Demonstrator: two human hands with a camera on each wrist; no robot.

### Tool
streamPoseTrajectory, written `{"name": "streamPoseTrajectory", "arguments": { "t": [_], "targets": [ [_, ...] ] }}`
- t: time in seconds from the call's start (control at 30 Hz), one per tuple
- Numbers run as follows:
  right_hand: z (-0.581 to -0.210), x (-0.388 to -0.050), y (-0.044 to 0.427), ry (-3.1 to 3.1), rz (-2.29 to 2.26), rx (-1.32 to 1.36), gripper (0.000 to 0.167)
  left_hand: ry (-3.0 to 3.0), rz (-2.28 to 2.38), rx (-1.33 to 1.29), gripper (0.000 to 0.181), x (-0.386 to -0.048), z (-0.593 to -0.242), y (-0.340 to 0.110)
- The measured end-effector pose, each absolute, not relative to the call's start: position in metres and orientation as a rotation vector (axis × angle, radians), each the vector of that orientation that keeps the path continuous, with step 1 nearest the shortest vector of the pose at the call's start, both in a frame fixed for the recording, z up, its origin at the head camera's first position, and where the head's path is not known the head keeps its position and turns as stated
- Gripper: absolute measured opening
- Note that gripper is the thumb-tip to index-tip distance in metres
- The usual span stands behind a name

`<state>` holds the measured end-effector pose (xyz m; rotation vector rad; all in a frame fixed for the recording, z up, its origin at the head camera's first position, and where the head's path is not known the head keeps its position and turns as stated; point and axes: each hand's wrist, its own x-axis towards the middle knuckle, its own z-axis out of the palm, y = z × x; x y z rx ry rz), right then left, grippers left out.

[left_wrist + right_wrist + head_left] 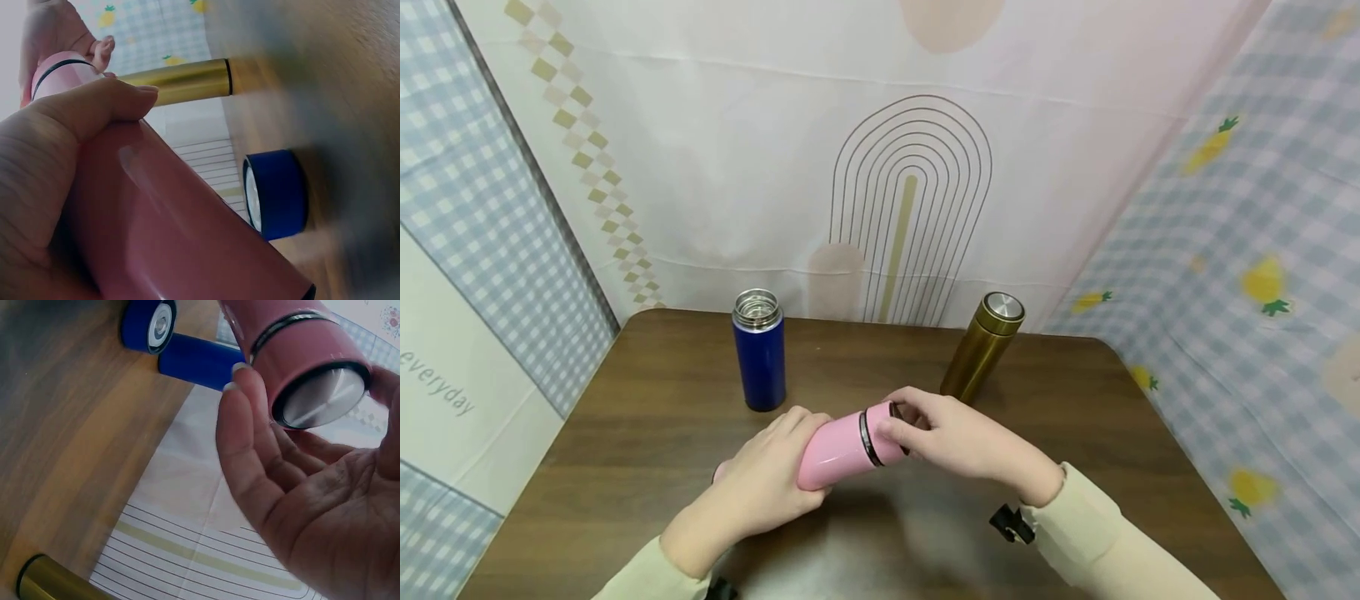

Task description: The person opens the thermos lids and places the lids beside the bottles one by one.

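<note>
A pink thermos (833,454) is held tilted above the table, its lid end pointing right. My left hand (771,475) grips it round the body, the thumb lying along it in the left wrist view. At the other end, my right hand (951,433) has its thumb and fingers curled round the pink lid (312,369), which has a silver disc on top and still sits on the thermos. A blue thermos (762,367) stands upright with its threaded mouth uncovered. The blue lid (281,194) rests on the table, hidden in the head view.
A gold thermos (976,358) with its lid on stands at the back right of the brown wooden table (647,392). Behind the table hangs a white patterned cloth (722,183); a checked cloth (1210,275) hangs on the right side.
</note>
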<state>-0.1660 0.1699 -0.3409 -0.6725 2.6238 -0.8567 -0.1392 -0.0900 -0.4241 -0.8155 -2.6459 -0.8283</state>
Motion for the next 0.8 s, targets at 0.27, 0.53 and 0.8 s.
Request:
{"name": "streamPoseTrajectory", "arguments": {
  "t": [0.27, 0.53, 0.8],
  "targets": [
    [-0.343, -0.169, 0.170, 2.550, -1.009, -0.983, 0.059, -2.690, -0.890, -0.781, 0.071, -0.144, -0.430, -0.097],
    [-0.343, -0.173, 0.169, 2.548, -1.077, -1.203, 0.062, -2.699, -1.005, -0.765, 0.069, -0.151, -0.429, -0.104],
    [-0.336, -0.175, 0.169, 2.629, -0.949, -1.442, 0.061, -2.797, -1.113, -0.838, 0.069, -0.156, -0.431, -0.120]
  ]
}}
